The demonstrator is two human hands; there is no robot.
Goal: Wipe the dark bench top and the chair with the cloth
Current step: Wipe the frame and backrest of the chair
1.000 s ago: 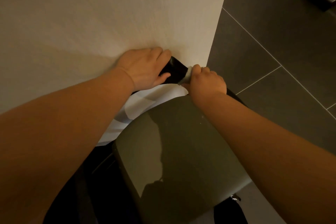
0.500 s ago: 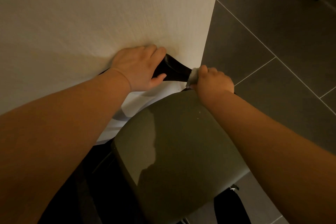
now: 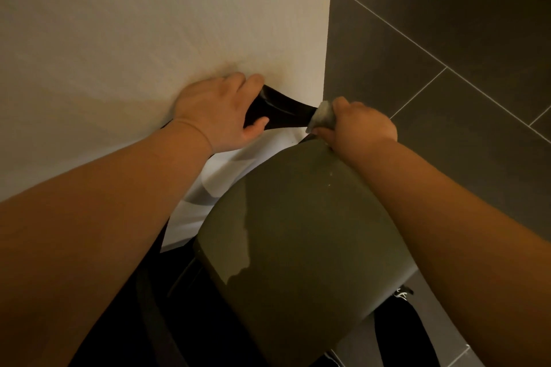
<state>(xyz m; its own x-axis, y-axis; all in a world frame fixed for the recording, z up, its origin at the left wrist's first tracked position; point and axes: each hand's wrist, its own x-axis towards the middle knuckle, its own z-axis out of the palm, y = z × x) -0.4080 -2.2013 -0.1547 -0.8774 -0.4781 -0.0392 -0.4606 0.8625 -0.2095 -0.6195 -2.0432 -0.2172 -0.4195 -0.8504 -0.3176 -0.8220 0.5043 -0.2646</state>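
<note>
cloth, a pale wad, sits just right of the frame's centre, bunched in the right hand, whose fingers curl round it and press it to the right end of the glossy black chair backrest. the left hand, left of centre, grips the same backrest, fingers over its top against the cream wall, thumb on the near face. the olive chair seat fills the lower middle. a few pale specks near its upper right edge suggest the seat is not finished, or not yet wiped. the backrest looks to be the part being wiped now. no dark bench top shows anywhere in the frame, so whether it is done cannot be told. dark floor tiles lie at the right.
</note>
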